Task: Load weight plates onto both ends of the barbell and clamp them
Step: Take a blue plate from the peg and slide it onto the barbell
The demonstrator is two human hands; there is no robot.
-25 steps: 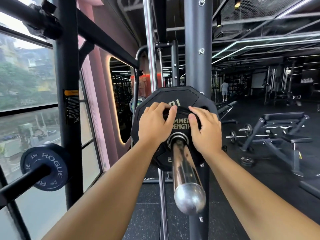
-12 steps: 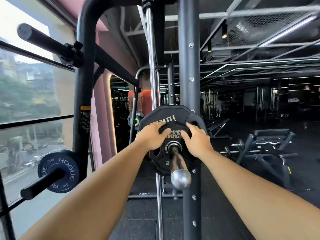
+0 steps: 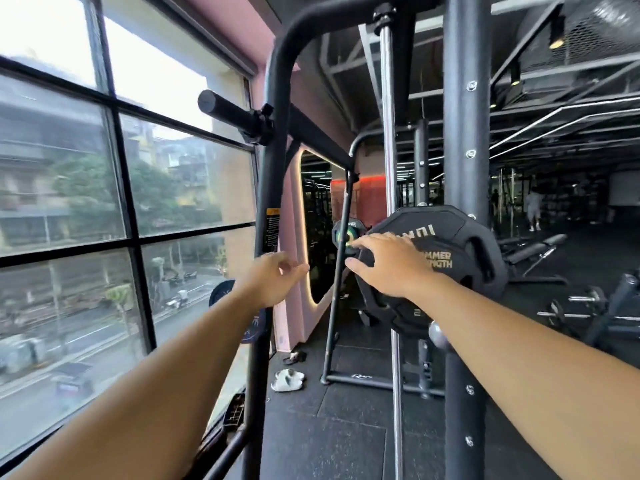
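Two black weight plates [image 3: 464, 268], the front one smaller and lettered in gold, sit on the barbell. Only the sleeve's chrome end [image 3: 437, 336] shows, just above my right forearm. My right hand [image 3: 391, 263] lies with fingers spread and straight over the left part of the plates, touching them. Off the plates and to their left, my left hand [image 3: 273, 277] hangs in the air in front of a rack post, fingers loosely curled and holding nothing. No clamp is visible on the sleeve.
A curved black rack post [image 3: 263, 202] stands beside my left hand, with a blue-edged plate [image 3: 220, 292] on a peg behind my arm. A thick upright [image 3: 464, 133] rises behind the barbell. Sandals [image 3: 287, 379] lie on the floor, windows fill the left, and benches [image 3: 533, 251] stand right.
My left hand has let go of the plate and swung out to the left. My right hand has flattened and slid left across the plate. The view has turned left.
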